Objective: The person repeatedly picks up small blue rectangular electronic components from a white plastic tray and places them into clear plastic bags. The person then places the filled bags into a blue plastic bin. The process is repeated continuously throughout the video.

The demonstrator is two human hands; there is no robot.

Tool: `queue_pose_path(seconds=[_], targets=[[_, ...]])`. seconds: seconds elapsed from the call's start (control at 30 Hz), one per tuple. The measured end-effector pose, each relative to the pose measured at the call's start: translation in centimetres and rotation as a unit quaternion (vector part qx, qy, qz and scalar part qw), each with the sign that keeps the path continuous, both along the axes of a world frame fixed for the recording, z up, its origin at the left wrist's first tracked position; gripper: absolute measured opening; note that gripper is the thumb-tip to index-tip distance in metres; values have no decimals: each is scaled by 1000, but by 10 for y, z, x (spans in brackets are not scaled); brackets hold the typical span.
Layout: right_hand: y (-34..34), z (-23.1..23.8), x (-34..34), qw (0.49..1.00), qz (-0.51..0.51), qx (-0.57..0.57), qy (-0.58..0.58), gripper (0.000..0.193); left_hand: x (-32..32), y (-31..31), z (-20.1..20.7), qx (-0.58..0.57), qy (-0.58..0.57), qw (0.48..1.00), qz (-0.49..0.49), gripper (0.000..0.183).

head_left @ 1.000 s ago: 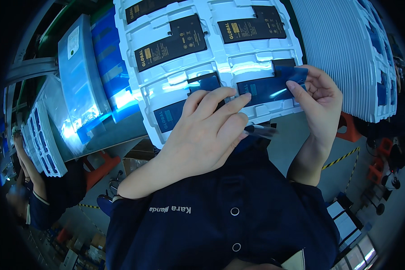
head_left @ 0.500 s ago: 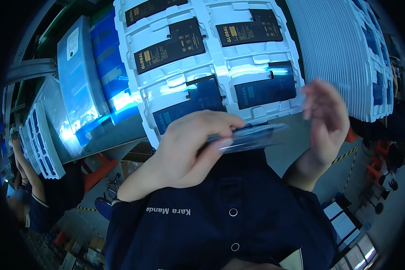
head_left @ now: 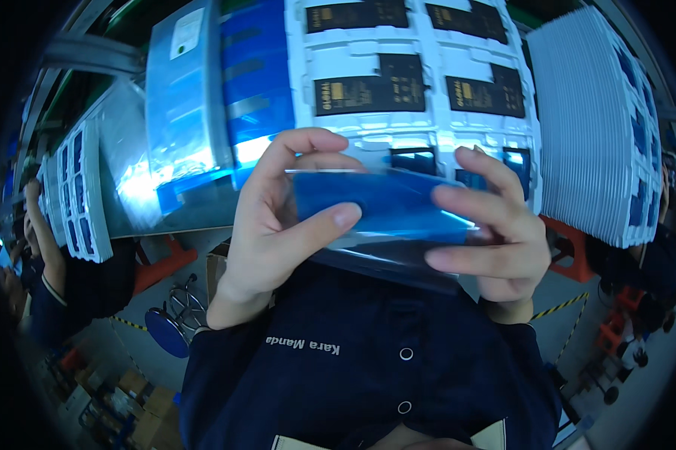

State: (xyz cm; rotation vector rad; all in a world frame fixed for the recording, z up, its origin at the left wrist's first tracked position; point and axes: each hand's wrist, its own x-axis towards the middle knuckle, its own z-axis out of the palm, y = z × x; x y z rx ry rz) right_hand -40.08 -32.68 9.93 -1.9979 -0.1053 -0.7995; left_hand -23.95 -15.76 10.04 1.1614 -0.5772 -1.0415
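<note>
Held in front of my chest is a thin, glossy blue plastic film (head_left: 394, 196) with a clear, bent lower part. My left hand (head_left: 267, 217) grips its left end, thumb across the near face and fingers behind. At the right end, my right hand (head_left: 503, 236) has its bent fingers and thumb around the film's edge; the exact contact is blurred. Just beyond my hands lies a white moulded tray (head_left: 434, 56) with flat black phone batteries (head_left: 372, 94) in its pockets. My hands and the film hide part of the nearest row.
To the right stands a tall stack of white trays (head_left: 578, 127). Left of the tray lie blue sheets (head_left: 257, 82) and a clear plastic-wrapped pack (head_left: 180, 105). A person (head_left: 75, 289) works at far left near another tray stack (head_left: 83, 195). A round stool (head_left: 167, 330) stands behind.
My right hand has come in from the right and met the film's right end. The film has turned to show its broad blue face. The view has shifted, with the tray now farther up.
</note>
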Motion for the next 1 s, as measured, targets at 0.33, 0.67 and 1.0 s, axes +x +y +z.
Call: queue_pose_path(seconds=[0.33, 0.67, 1.0], targets=[[6, -5, 40, 859, 94, 431, 259, 39, 19, 18, -17, -105, -161, 979, 62, 41], [8, 2, 63, 930, 12, 261, 260, 12, 27, 18, -17, 15, -98, 987, 130, 9], [-8, 2, 75, 927, -81, 303, 205, 15, 56, 13, -39, 24, -254, 963, 86, 23]])
